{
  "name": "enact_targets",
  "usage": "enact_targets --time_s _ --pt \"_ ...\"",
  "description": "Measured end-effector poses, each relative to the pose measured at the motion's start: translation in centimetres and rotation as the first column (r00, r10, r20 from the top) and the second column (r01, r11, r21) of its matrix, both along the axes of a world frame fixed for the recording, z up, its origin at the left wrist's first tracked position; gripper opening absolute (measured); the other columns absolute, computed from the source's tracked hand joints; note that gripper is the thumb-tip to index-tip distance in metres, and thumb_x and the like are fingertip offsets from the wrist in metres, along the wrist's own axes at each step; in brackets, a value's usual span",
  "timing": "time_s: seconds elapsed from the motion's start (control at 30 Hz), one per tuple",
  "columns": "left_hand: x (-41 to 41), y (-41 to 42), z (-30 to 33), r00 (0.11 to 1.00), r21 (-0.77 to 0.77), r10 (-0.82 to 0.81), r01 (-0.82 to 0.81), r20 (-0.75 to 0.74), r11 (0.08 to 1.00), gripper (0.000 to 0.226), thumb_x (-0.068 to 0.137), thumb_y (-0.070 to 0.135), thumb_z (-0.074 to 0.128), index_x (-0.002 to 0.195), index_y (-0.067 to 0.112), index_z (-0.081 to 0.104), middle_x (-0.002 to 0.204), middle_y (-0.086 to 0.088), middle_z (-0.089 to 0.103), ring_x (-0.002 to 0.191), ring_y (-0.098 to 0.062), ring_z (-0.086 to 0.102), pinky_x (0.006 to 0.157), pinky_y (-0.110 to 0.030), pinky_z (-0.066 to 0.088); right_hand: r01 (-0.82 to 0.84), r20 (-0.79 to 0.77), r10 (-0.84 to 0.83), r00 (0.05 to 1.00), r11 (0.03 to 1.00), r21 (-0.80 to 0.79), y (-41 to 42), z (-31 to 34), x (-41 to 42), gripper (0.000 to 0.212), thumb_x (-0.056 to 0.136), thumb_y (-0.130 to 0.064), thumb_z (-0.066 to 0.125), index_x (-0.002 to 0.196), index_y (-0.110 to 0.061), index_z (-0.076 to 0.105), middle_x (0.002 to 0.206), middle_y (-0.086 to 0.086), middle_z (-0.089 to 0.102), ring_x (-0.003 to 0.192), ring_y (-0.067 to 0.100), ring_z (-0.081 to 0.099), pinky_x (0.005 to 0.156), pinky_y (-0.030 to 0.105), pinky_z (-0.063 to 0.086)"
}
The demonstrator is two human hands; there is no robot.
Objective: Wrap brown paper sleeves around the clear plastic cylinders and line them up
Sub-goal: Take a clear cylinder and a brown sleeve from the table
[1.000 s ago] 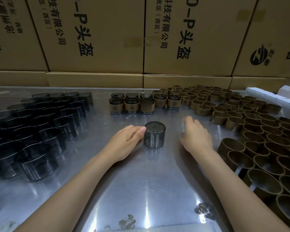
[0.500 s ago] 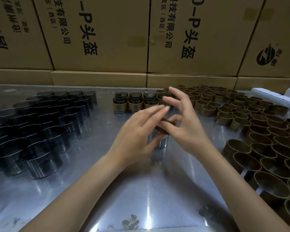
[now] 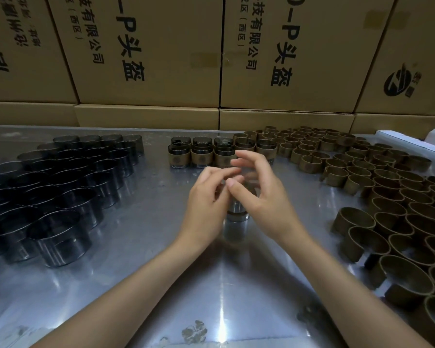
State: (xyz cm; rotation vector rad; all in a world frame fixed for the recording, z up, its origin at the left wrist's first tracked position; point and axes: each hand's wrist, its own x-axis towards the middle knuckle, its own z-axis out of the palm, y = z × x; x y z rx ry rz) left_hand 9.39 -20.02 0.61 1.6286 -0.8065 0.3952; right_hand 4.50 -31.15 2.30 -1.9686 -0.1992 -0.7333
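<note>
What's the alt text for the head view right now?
Two hands, left hand and right hand, meet over a clear cylinder standing on a steel table. Bare cylinders sit left, brown paper sleeves right, wrapped cylinders behind, before cardboard boxes.

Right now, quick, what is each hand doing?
Left hand: fingers curled at the clear plastic cylinder; grip cannot be told.
Right hand: fingers curled above the same cylinder; grip cannot be told.

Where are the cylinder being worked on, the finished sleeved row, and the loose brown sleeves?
cylinder being worked on (image 3: 237,212), head view, clear lower wall between the hands
finished sleeved row (image 3: 202,159), head view, paper band of a front-row piece
loose brown sleeves (image 3: 353,219), head view, outer wall of a near ring
</note>
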Motion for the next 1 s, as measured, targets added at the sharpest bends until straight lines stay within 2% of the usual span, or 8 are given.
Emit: enact_targets --time_s 0.27,0.37,0.57,0.67,0.77,0.83,0.93,1.0 --pt "0.3 -0.4 -0.5 0.954 -0.123 0.019 -0.058 -0.299 0.991 0.027 0.102 0.033 0.033 0.098 0.040 0.059 0.104 0.009 0.049 0.100 0.001 0.053 0.093 -0.020 0.042 0.016 -0.134 -0.069 0.988 0.931 -0.366 -0.8 -1.5 0.7 0.046 0.086 -0.061 0.038 0.131 -0.053 0.031 0.132 -0.029 0.038 0.128 0.000 0.028 0.093 0.015 0.027" --pt "0.5 -0.8 -1.1 0.950 -0.065 0.042 -0.066 -0.309 0.996 0.028 0.103 0.028 0.031 0.109 0.030 0.058 0.106 0.006 0.045 0.098 0.016 0.047 0.089 -0.002 0.033 -0.026 -0.256 -0.049 0.965 0.959 -0.281 -1.1 -2.6 1.3 0.039 0.098 -0.048 0.029 0.137 -0.044 0.029 0.144 -0.018 0.031 0.137 0.005 0.021 0.105 0.025 0.024" --pt "1.5 -1.5 -1.9 0.891 0.094 0.020 0.025 -0.453 0.995 0.031 0.101 0.044 0.024 0.113 0.035 0.052 0.103 0.011 0.034 0.096 0.005 0.044 0.093 -0.020 0.028 0.037 -0.250 -0.048 0.967 0.998 -0.049 -1.3 -3.2 2.3 0.033 0.103 -0.031 0.026 0.134 -0.028 0.039 0.138 -0.006 0.043 0.127 0.005 0.039 0.101 0.025 0.032" --pt "1.7 -1.3 -1.7 0.885 0.157 -0.029 0.114 -0.465 0.981 0.026 0.098 0.053 0.018 0.099 0.050 0.044 0.111 0.027 0.033 0.106 0.016 0.036 0.099 -0.021 0.020 0.074 -0.285 -0.056 0.957 0.996 0.050 -1.4 -3.4 2.5 0.041 0.103 -0.040 0.025 0.140 -0.027 0.035 0.141 -0.006 0.043 0.129 0.008 0.040 0.099 0.023 0.031" --pt "2.4 -0.7 -1.7 0.911 0.245 -0.060 0.173 -0.408 0.954 0.058 0.092 0.062 0.012 0.141 0.041 0.034 0.128 0.026 0.026 0.128 0.006 0.019 0.112 -0.025 0.009 0.114 -0.388 -0.065 0.919 0.988 0.104 -1.7 -3.5 2.8 0.059 0.096 -0.058 0.021 0.145 -0.026 0.031 0.147 -0.004 0.040 0.133 0.010 0.037 0.104 0.028 0.029" --pt "2.7 -0.3 -1.7 0.915 0.266 -0.128 0.242 -0.382 0.933 0.060 0.087 0.067 0.012 0.138 0.044 0.033 0.131 0.031 0.029 0.130 0.008 0.021 0.114 -0.020 0.011 0.136 -0.441 -0.089 0.893 0.988 0.074 -1.8 -3.5 2.9 0.067 0.092 -0.065 0.018 0.143 -0.026 0.036 0.144 -0.001 0.044 0.132 0.015 0.040 0.099 0.029 0.029" --pt "2.4 0.0 -1.5 0.913 0.283 -0.145 0.265 -0.381 0.922 0.055 0.083 0.071 0.015 0.128 0.050 0.039 0.123 0.038 0.039 0.114 0.022 0.036 0.087 0.009 0.019 0.115 -0.480 -0.076 0.874 0.992 0.052 -1.9 -3.3 2.7 0.078 0.084 -0.076 0.015 0.142 -0.027 0.035 0.140 -0.001 0.046 0.130 0.016 0.042 0.096 0.030 0.029" --pt "2.4 -0.1 -1.7 0.916 0.303 -0.095 0.225 -0.390 0.926 0.072 0.081 0.073 0.012 0.139 0.039 0.039 0.129 0.029 0.039 0.118 0.016 0.032 0.086 0.006 0.018 0.053 -0.498 -0.012 0.867 0.996 0.068 -2.1 -3.0 2.4 0.088 0.075 -0.082 0.015 0.142 -0.027 0.031 0.136 -0.006 0.045 0.127 0.014 0.042 0.096 0.029 0.030"
